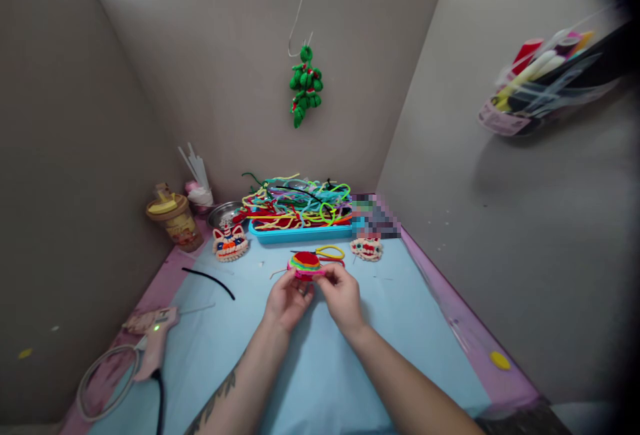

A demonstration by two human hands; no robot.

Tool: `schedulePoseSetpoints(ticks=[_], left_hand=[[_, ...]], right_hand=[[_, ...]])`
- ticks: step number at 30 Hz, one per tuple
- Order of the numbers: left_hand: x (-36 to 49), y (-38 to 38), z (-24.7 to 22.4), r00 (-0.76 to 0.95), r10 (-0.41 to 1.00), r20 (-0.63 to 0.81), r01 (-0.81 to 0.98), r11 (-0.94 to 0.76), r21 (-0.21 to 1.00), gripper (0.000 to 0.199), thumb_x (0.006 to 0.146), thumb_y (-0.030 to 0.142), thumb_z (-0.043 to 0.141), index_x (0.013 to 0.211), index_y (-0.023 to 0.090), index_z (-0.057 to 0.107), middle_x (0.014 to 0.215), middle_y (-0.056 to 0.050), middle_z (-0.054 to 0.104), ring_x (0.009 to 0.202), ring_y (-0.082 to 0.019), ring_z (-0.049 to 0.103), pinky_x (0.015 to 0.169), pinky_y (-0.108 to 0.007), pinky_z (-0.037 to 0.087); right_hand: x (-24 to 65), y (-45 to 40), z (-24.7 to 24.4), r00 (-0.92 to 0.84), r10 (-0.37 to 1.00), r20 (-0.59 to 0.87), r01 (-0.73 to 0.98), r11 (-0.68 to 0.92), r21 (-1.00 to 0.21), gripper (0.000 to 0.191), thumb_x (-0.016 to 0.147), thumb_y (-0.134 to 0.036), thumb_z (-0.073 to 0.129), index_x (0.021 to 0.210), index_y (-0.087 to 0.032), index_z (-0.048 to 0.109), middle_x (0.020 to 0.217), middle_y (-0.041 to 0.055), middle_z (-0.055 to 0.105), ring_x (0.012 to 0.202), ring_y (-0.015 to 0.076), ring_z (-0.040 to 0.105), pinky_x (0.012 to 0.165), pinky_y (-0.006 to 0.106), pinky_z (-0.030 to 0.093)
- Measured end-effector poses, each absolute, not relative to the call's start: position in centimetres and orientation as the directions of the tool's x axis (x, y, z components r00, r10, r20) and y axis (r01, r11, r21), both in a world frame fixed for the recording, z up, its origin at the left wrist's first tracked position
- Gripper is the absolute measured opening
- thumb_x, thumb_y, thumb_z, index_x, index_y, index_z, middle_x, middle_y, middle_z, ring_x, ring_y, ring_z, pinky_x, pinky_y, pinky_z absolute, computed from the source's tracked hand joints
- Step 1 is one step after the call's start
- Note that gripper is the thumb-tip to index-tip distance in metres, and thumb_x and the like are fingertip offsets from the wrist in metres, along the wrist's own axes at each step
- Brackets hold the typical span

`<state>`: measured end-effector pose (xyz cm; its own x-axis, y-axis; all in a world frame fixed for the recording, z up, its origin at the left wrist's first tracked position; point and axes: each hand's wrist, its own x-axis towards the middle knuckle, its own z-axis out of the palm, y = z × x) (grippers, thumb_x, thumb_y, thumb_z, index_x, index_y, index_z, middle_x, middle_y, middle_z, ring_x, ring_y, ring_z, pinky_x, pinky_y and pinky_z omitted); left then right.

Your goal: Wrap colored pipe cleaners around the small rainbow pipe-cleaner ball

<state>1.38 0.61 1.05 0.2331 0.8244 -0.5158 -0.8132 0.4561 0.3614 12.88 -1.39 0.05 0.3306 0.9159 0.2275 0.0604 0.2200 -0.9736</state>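
Between my two hands is a small rounded craft piece in red with rainbow bands and a pink lower edge, apparently made of pipe cleaners. My left hand grips its left side from below, fingers curled under it. At the right end of the pink edge, my right hand pinches with thumb and finger. A thin pale strand sticks out to the left of the piece. Just behind it lie scissors with yellow and red handles. My fingertips partly hide the piece's lower edge.
A blue tray heaped with colourful pipe cleaners stands at the back. Animal-face pieces flank it. A pink glue gun with a cable and a black pipe cleaner lie left. Grey panels enclose the table.
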Motion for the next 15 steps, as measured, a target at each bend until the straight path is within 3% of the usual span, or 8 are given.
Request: schedulePoseSetpoints(ticks=[15], left_hand=[[1.22, 0.77, 1.30, 0.282, 0.815, -0.507, -0.815, 0.483, 0.322, 0.014, 0.082, 0.007, 0.053, 0.083, 0.014, 0.065, 0.064, -0.003, 0.069, 0.058, -0.013, 0.066, 0.060, -0.025, 0.052]], right_hand=[[13.09, -1.30, 0.05, 0.318, 0.927, 0.200, -0.094, 0.240, -0.966, 0.008, 0.071, -0.025, 0.066, 0.071, -0.019, 0.061, 0.066, -0.0014, 0.063, 0.063, 0.0148, 0.057, 0.063, 0.026, 0.047]])
